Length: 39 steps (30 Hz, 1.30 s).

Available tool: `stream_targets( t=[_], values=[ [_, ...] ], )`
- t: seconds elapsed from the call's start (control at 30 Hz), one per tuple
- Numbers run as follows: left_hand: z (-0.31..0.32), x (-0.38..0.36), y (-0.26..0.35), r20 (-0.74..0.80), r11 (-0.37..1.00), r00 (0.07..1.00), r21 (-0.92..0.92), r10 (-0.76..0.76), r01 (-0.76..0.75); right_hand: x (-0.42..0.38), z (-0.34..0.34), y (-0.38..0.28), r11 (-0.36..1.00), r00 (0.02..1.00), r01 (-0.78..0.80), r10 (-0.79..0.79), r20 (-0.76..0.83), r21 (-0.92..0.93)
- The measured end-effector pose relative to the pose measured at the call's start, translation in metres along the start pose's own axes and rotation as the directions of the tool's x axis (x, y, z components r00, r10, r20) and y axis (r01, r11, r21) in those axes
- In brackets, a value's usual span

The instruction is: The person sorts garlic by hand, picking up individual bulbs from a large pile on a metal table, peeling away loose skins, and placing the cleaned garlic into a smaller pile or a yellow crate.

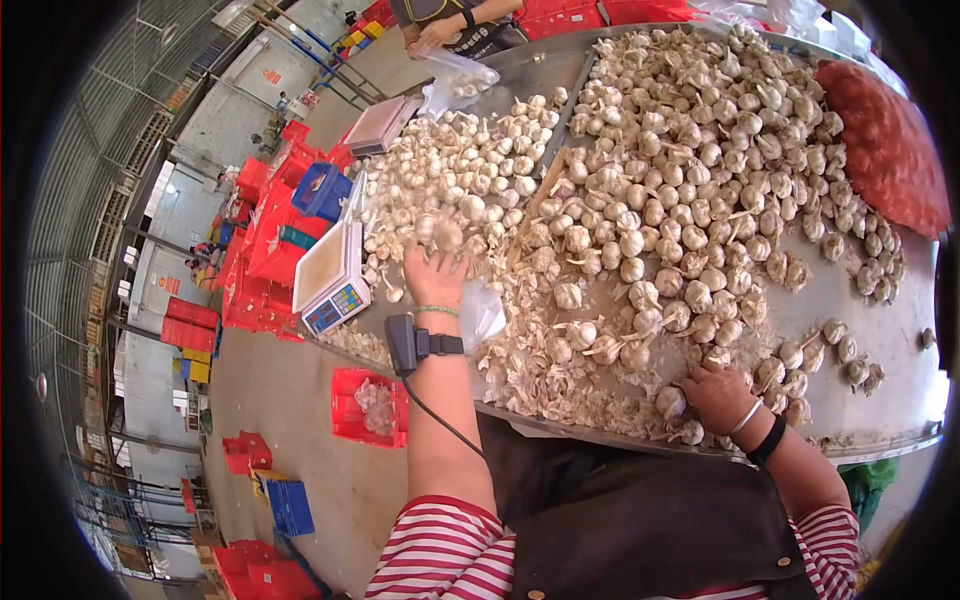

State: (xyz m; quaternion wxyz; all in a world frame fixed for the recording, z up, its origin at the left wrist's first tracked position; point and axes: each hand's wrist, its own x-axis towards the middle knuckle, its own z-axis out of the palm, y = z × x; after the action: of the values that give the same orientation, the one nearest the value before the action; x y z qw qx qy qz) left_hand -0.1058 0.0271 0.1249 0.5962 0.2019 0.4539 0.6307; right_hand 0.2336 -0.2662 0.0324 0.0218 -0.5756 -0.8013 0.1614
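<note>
My left hand [437, 278] reaches over the pile of cleaner garlic bulbs [490, 160], its fingers apart below two blurred bulbs [437, 231]. Beside its wrist lies a clear plastic bag [481, 312]. My right hand [716, 396] rests with bent fingers at the near edge of the larger heap of garlic [690, 180], close to a bulb [670, 402]; whether it grips anything is hidden. Loose peel [560, 385] covers the metal table [840, 320] between the hands.
A white scale [330, 275] stands left of my left hand, with another scale [383, 126] beyond. A red net sack [885, 145] lies far right. Another person [455, 25] handles a bag across the table. A red crate [369, 408] is below, left.
</note>
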Motion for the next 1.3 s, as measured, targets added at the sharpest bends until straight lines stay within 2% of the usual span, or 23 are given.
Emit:
stream_targets(
  t=[0.03,0.07,0.13,0.2,0.23,0.27,0.3,0.37,0.4,0.47,0.5,0.53,0.57,0.6,0.63,0.67,0.7,0.77,0.8,0.83,0.97,1.03,1.3],
  values=[
    [-0.006,0.014,-0.005,-0.239,0.992,0.967,0.110,0.093,-0.068,0.001,0.006,0.002,1.000,1.000,-0.004,0.004,-0.006,0.000],
    [-0.019,0.026,-0.017,-0.232,0.991,0.968,0.111,0.094,-0.070,0.003,0.011,0.005,0.999,1.000,-0.012,0.012,-0.016,0.033],
    [-0.049,0.036,-0.049,-0.055,0.924,0.998,0.377,-0.041,0.059,0.005,0.006,0.007,0.998,0.999,-0.022,0.024,-0.033,0.066],
    [-0.053,0.010,-0.070,0.047,0.899,0.990,0.426,-0.133,0.100,0.002,-0.018,0.008,0.984,0.986,-0.132,0.119,0.115,0.116],
    [-0.053,0.004,-0.077,0.047,0.899,0.990,0.426,-0.132,0.099,-0.003,-0.024,0.011,0.984,0.986,-0.132,0.118,0.114,0.117],
    [-0.053,0.002,-0.083,0.058,0.846,0.990,0.527,-0.132,0.082,-0.011,-0.027,0.018,0.949,0.990,-0.131,0.142,-0.018,0.287],
    [-0.053,0.004,-0.086,0.068,0.782,0.989,0.620,-0.134,0.063,-0.020,-0.031,0.024,0.889,0.972,-0.103,0.185,-0.144,0.447],
    [-0.064,0.030,-0.089,0.083,0.786,0.989,0.617,-0.122,0.045,-0.043,-0.039,0.031,0.631,0.938,-0.185,0.342,-0.057,0.753],
    [-0.071,0.049,-0.089,0.165,0.721,0.983,0.690,-0.080,-0.057,-0.060,-0.029,0.036,0.380,0.906,-0.214,0.421,0.038,0.900],
    [-0.065,0.073,-0.084,0.252,0.648,0.967,0.743,-0.045,-0.164,-0.090,-0.036,0.032,0.210,0.809,-0.310,0.570,0.141,0.927],
    [-0.055,0.082,-0.080,0.275,0.463,0.960,0.844,0.056,-0.269,-0.113,-0.003,0.040,0.164,0.742,-0.291,0.660,0.114,0.942],
    [-0.046,0.093,-0.076,0.316,0.248,0.937,0.905,0.150,-0.345,-0.131,0.021,0.042,0.215,0.727,-0.245,0.686,0.032,0.945],
    [-0.044,0.111,-0.075,0.317,0.252,0.937,0.904,0.150,-0.346,-0.144,0.018,0.031,0.312,0.641,-0.434,0.766,0.046,0.845],
    [-0.047,0.135,-0.076,0.351,0.115,0.919,0.920,0.182,-0.374,-0.153,0.035,0.024,0.454,0.619,-0.322,0.765,-0.178,0.831],
    [-0.046,0.154,-0.075,0.388,-0.023,0.898,0.920,0.209,-0.392,-0.156,0.033,0.010,0.488,0.572,-0.376,0.791,-0.217,0.788],
    [-0.032,0.177,-0.071,0.404,-0.254,0.887,0.903,0.223,-0.348,-0.157,0.034,0.000,0.430,0.565,-0.493,0.819,-0.097,0.756],
    [-0.024,0.186,-0.069,0.403,-0.247,0.886,0.905,0.231,-0.347,-0.158,0.025,-0.005,0.450,0.607,-0.570,0.794,-0.016,0.687],
    [-0.011,0.206,-0.065,0.375,-0.417,0.917,0.861,0.138,-0.290,-0.168,0.069,0.008,0.669,0.624,-0.486,0.716,-0.313,0.563],
    [-0.005,0.218,-0.064,0.332,-0.499,0.941,0.828,0.066,-0.257,-0.153,0.051,0.003,0.585,0.597,-0.581,0.779,-0.192,0.566],
    [-0.003,0.228,-0.066,0.326,-0.491,0.942,0.835,0.077,-0.249,-0.139,0.030,-0.005,0.495,0.555,-0.671,0.829,-0.069,0.552],
    [-0.015,0.272,-0.078,0.447,-0.593,0.894,0.729,0.033,-0.343,-0.119,0.033,-0.002,0.500,0.476,-0.685,0.858,-0.194,0.530],
    [-0.015,0.285,-0.084,0.522,-0.628,0.853,0.668,0.011,-0.400,-0.118,0.033,-0.002,0.404,0.415,-0.766,0.905,-0.094,0.501],
    [0.015,0.279,-0.076,0.315,-0.510,0.949,0.820,0.024,-0.259,-0.122,0.044,0.006,0.302,0.331,-0.832,0.943,-0.019,0.465]
  ],
)
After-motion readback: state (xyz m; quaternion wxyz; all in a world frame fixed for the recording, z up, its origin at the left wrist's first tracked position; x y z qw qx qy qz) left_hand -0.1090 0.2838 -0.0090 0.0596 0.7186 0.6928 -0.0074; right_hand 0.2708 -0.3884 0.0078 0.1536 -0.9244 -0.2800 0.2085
